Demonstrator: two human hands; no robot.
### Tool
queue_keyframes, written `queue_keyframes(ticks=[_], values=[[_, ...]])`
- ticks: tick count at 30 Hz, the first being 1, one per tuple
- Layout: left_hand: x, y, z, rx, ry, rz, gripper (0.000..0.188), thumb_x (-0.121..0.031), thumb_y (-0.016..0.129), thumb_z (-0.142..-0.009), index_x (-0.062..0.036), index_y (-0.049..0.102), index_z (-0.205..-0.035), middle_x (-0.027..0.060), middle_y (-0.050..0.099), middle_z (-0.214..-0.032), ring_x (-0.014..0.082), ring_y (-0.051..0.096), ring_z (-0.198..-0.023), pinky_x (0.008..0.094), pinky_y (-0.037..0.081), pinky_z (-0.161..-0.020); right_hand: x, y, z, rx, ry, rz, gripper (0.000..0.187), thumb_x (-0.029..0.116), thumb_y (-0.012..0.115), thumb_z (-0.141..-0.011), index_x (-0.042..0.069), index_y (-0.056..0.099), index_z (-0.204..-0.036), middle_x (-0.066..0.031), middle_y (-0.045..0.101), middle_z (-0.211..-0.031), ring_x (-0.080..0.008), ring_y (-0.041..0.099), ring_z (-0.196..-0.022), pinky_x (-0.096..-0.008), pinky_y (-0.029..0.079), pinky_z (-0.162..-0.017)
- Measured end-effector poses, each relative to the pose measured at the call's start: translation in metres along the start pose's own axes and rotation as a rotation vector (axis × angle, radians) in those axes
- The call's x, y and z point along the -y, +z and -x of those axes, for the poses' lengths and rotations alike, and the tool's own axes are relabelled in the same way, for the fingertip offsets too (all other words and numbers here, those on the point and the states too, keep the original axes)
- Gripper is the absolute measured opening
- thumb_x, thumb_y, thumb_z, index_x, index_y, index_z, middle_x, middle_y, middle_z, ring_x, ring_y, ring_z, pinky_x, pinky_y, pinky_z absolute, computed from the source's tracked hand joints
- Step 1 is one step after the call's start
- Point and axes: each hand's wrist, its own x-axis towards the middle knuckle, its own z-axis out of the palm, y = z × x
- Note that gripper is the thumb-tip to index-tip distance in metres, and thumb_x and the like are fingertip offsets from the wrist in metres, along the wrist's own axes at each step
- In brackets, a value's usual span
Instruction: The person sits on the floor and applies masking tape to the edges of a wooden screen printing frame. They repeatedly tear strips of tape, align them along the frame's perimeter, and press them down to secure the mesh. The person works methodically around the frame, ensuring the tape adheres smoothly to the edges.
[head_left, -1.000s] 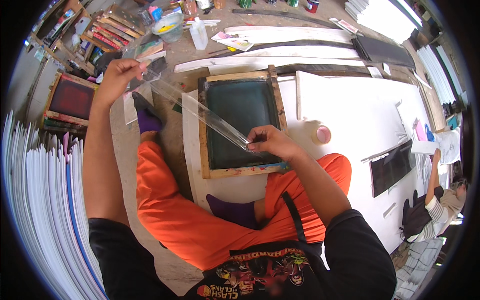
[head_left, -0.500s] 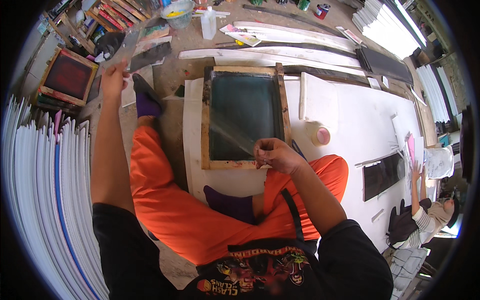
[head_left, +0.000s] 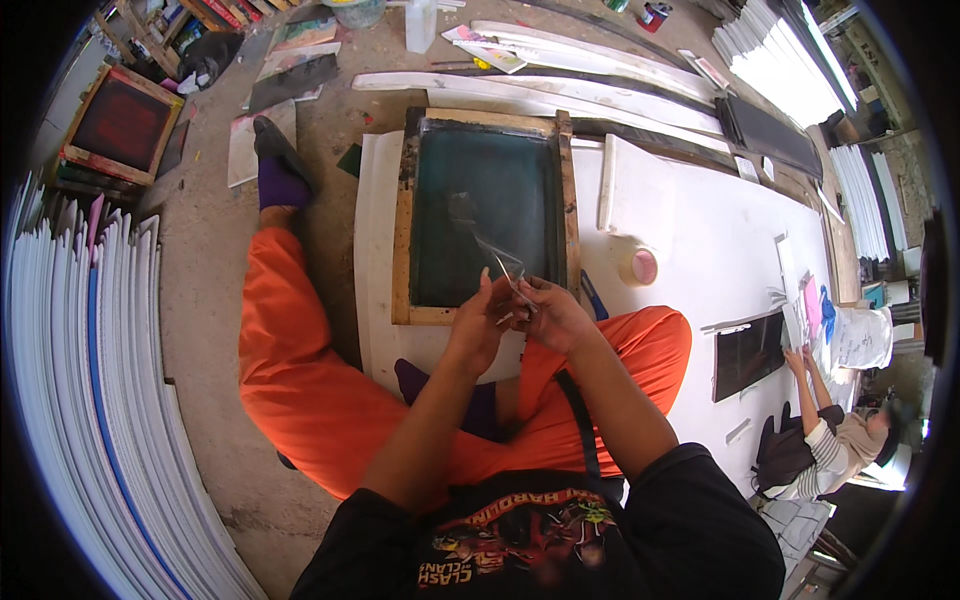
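A strip of clear tape [head_left: 497, 257] hangs crumpled from my hands, its loose end over the dark mesh of a wood-framed printing screen [head_left: 485, 200]. My right hand [head_left: 556, 318] pinches the tape between thumb and fingers. Right beside it, my left hand [head_left: 477, 328] has its fingers closed on the tape's near end, the fingertips of both hands nearly meeting. The screen lies flat in front of me on a white sheet [head_left: 378, 250]. A roll of tape [head_left: 640, 266] stands to its right, and a blue-handled tool [head_left: 594, 297] lies by the frame's lower right corner.
Stacked white sheets [head_left: 100, 400] rise on my left. Behind them leans a red-meshed screen [head_left: 122, 122]. Long white strips [head_left: 560, 97] lie beyond the frame. At far right a person [head_left: 820, 440] works beside a black panel [head_left: 748, 357]. My orange-trousered legs flank the screen.
My left hand has come from the far left to meet my right hand. The tape, stretched long between them before, is now slack and crumpled. My view has shifted slightly.
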Motion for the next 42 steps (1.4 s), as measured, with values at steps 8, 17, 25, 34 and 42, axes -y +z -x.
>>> queue_keyframes(ticks=[8, 17, 25, 34, 42], values=[[0.029, -0.014, -0.020, 0.081, 0.056, 0.091, 0.036, -0.046, 0.057, -0.109, -0.0135, 0.067, -0.119, 0.0008, 0.070, -0.109, 0.0157, 0.062, -0.100, 0.0341, 0.047, -0.090, -0.007, -0.009, 0.005, -0.012, -0.015, -0.010, 0.015, 0.022, 0.070, -0.103, 0.011, 0.064, -0.110, 0.0021, 0.061, -0.091, -0.0136, 0.058, -0.081, -0.0385, 0.054, -0.085], [0.045, -0.019, -0.028, -0.131, 0.195, 0.046, 0.022, -0.036, 0.066, -0.107, -0.0133, 0.066, -0.104, 0.0004, 0.071, -0.098, 0.0156, 0.065, -0.093, 0.0346, 0.048, -0.088, -0.008, -0.008, 0.004, -0.282, -0.080, 0.241, 0.017, 0.022, 0.075, -0.099, 0.008, 0.066, -0.105, 0.0001, 0.066, -0.090, -0.0142, 0.063, -0.080, -0.0346, 0.052, -0.074], [0.038, -0.025, -0.024, -0.205, 0.182, -0.146, 0.023, -0.029, 0.071, -0.105, -0.0080, 0.063, -0.103, 0.0041, 0.068, -0.094, 0.0145, 0.067, -0.090, 0.0307, 0.054, -0.086, -0.010, -0.030, -0.003, -0.305, -0.130, 0.535, 0.019, 0.019, 0.077, -0.097, 0.003, 0.069, -0.104, -0.0020, 0.068, -0.087, -0.0143, 0.065, -0.079, -0.0318, 0.052, -0.069], [0.026, -0.023, -0.012, -0.234, 0.137, -0.204, 0.028, -0.026, 0.072, -0.104, -0.0015, 0.059, -0.104, 0.0077, 0.064, -0.093, 0.0180, 0.070, -0.083, 0.0352, 0.063, -0.080, 0.002, -0.024, -0.001, -0.309, 0.018, 0.712, 0.024, 0.017, 0.073, -0.097, -0.003, 0.071, -0.110, -0.0080, 0.068, -0.095, -0.0180, 0.066, -0.084, -0.0346, 0.059, -0.070], [0.023, -0.026, -0.011, -0.265, 0.150, -0.283, 0.027, -0.023, 0.071, -0.104, -0.0007, 0.057, -0.102, 0.0067, 0.064, -0.084, 0.0155, 0.068, -0.069, 0.0308, 0.060, -0.070, 0.001, -0.023, -0.002, -0.291, 0.093, 0.708, 0.026, 0.018, 0.072, -0.098, -0.004, 0.070, -0.111, -0.0085, 0.064, -0.093, -0.0185, 0.064, -0.084, -0.0372, 0.061, -0.071]])
